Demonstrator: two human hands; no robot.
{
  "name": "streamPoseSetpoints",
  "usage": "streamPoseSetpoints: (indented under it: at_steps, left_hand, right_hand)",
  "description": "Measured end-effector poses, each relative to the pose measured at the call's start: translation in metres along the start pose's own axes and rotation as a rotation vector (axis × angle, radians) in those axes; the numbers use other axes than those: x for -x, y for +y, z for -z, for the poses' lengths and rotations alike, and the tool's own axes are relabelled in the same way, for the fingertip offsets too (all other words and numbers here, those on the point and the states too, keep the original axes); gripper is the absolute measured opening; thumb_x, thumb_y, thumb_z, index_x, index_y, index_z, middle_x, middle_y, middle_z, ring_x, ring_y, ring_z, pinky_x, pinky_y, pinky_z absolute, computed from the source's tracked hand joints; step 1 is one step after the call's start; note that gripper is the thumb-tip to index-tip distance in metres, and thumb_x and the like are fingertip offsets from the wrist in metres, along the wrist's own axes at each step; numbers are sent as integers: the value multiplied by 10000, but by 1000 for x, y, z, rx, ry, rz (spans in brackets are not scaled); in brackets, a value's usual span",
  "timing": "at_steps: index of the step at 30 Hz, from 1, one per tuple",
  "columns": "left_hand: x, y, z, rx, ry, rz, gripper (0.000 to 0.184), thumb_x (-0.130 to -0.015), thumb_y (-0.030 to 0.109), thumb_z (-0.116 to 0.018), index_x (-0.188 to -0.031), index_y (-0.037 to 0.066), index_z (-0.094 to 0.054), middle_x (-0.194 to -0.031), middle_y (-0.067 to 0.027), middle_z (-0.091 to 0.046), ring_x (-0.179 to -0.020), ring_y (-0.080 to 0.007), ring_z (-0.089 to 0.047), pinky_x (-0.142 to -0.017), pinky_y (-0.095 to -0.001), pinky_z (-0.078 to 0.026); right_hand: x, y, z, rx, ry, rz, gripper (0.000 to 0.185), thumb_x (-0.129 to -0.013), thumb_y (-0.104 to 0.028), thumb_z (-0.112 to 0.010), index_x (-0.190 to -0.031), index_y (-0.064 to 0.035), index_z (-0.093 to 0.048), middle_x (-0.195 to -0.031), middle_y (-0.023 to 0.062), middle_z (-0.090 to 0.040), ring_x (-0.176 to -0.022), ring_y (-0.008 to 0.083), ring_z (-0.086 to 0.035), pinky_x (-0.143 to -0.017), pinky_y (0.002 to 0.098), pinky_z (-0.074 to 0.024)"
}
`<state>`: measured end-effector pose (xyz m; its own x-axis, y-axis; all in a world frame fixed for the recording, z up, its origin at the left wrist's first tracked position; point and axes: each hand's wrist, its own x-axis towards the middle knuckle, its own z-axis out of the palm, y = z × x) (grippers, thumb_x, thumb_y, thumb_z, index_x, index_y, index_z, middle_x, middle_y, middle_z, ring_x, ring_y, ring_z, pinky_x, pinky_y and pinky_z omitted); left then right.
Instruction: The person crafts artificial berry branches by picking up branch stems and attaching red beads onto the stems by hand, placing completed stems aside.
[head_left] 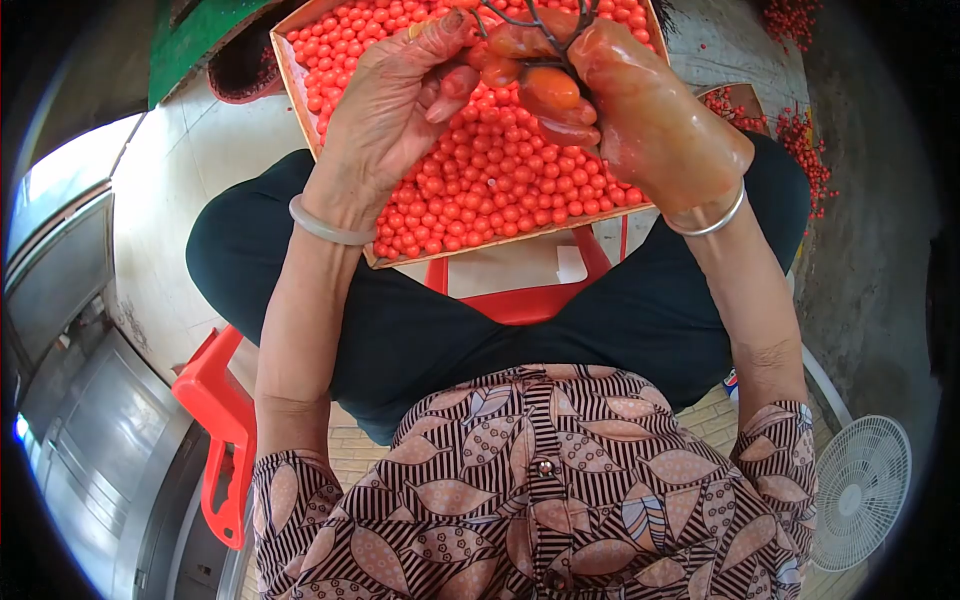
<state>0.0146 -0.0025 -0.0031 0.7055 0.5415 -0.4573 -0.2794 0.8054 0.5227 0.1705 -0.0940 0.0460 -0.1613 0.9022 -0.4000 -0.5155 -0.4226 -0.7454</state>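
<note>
My left hand (400,95) is bare and wears a pale bangle. Its thumb and forefinger are pinched together beside a side shoot of a dark branched twig (567,50); what lies between the fingertips is too small to make out. My right hand (650,115), in a wet-looking translucent orange glove, has its fingers closed round that twig, with thin branches sticking up past them. Both hands are above a shallow box (290,85) with a light brown rim. Small glossy red balls like berries (490,190) fill it.
Under the box is a red plastic stool (515,305); another red plastic seat (225,430) stands at the left. Sprigs of red berries (805,160) lie on the floor at the right. A white fan (850,495) is at lower right, and a dark red container (245,70) at upper left.
</note>
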Motion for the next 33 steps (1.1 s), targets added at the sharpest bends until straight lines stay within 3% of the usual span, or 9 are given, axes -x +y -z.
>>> streamPoseSetpoints:
  at_steps: [6, 11, 14, 18, 21, 23, 29, 31, 33]
  left_hand:
    - [-5, -4, 11, 5, -22, -108, 147, -870, 130, -560, -955, 12, -575, -819, -66, -565, -571, -70, -467, -381, -127, -352]
    - [-9, -1, 23, 2, -47, -56, 160, -877, 130, -549, -960, -5, -564, -833, -83, -572, -574, -66, -470, -389, -128, -360]
    - [-8, -1, 24, -50, -4, -70, 174, -882, 127, -538, -977, -19, -548, -840, -86, -574, -575, -61, -471, -397, -126, -370]
    - [-14, 10, 29, 243, -706, 57, 284, -851, 68, -550, -1112, -15, -477, -1063, -149, -535, -950, -230, -568, -775, -268, -507]
    - [-12, 5, 26, 127, -511, -21, 264, -854, 98, -560, -1083, -19, -495, -1017, -144, -536, -816, -195, -542, -632, -187, -464]
    - [-5, 2, 13, -168, -136, -126, 187, -886, 132, -532, -988, -24, -540, -851, -86, -577, -568, -55, -471, -400, -117, -373]
    - [-4, -3, 11, -146, -91, -105, 193, -889, 144, -530, -991, -19, -542, -856, -82, -576, -558, -47, -462, -404, -99, -359]
    - [-4, -2, 13, -151, -102, -88, 199, -889, 146, -530, -995, -22, -543, -850, -80, -572, -558, -45, -461, -404, -97, -360]
    - [-3, -2, 12, -167, -89, -89, 206, -890, 149, -529, -997, -26, -545, -838, -77, -567, -559, -44, -457, -407, -96, -361]
  right_hand:
    - [-4, 5, 12, -259, 72, -67, 248, -926, -173, -340, -965, 8, -504, -653, -3, -410, -545, 78, -343, -492, 195, -287]
    - [2, 1, -1, 486, 16, 166, 238, -927, -144, -315, -961, -3, -503, -658, 2, -407, -543, 86, -340, -492, 199, -291]
    - [-2, 5, 2, 120, 36, 45, 262, -933, -140, -303, -1008, 2, -511, -672, 3, -412, -551, 87, -348, -497, 198, -295]
    - [-6, 11, 8, -311, 62, -115, 298, -936, -142, -304, -1092, 16, -503, -682, 6, -417, -559, 87, -359, -502, 198, -304]
    - [-6, 4, 3, -240, 80, -79, 305, -936, -137, -309, -1114, 27, -495, -665, 11, -423, -550, 94, -357, -500, 204, -309]
    - [-11, 11, 12, -155, 5, -27, 312, -930, -133, -316, -1111, 29, -512, -647, 16, -430, -539, 95, -359, -502, 204, -309]
    - [-6, 2, 22, 1068, -50, 432, 196, -866, -50, -384, -817, 38, -553, -593, 17, -438, -512, 107, -378, -473, 241, -313]
    - [-7, 3, 23, 820, -65, 362, 169, -841, -24, -410, -723, 30, -519, -585, 14, -438, -509, 112, -381, -463, 253, -312]
    - [-5, 1, 14, -58, -45, 7, 171, -820, -1, -435, -655, 16, -473, -583, 10, -438, -511, 120, -386, -457, 263, -310]
